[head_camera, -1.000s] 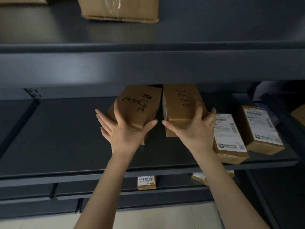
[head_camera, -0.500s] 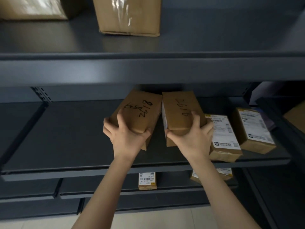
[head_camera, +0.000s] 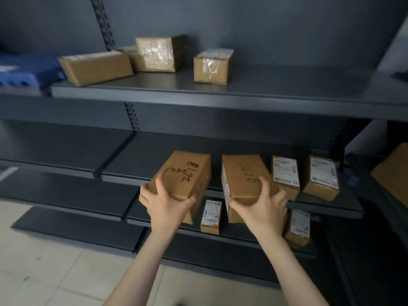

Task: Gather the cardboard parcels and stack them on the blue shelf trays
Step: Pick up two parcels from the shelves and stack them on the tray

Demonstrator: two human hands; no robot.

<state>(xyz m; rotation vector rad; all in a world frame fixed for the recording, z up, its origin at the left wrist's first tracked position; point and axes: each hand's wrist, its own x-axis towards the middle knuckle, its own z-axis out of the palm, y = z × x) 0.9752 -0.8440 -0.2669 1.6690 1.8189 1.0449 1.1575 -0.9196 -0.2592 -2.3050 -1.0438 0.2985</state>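
Observation:
My left hand [head_camera: 164,206] grips the near end of a cardboard parcel marked "8127" [head_camera: 183,173]. My right hand [head_camera: 263,208] grips the near end of a second cardboard parcel marked "9119" [head_camera: 244,175]. Both parcels are lifted off the middle dark shelf [head_camera: 176,149] and hang out past its front edge, side by side. Two labelled parcels [head_camera: 285,173] [head_camera: 322,176] lie on that shelf to the right. Three more cardboard parcels [head_camera: 97,67] [head_camera: 155,54] [head_camera: 210,67] stand on the upper shelf. A blue tray [head_camera: 24,71] shows at the far left, blurred.
Two small labelled boxes [head_camera: 210,216] [head_camera: 298,226] sit on the lower shelf [head_camera: 110,208]. The upper shelf [head_camera: 287,85] has bare room to the right. Pale tiled floor [head_camera: 44,272] lies below. Another dark rack with a cardboard box [head_camera: 393,173] stands at the far right.
Both hands closed on the two marked parcels and drew them forward off the middle shelf. My view has pulled back and risen, so the upper shelf's parcels and the blue tray now show.

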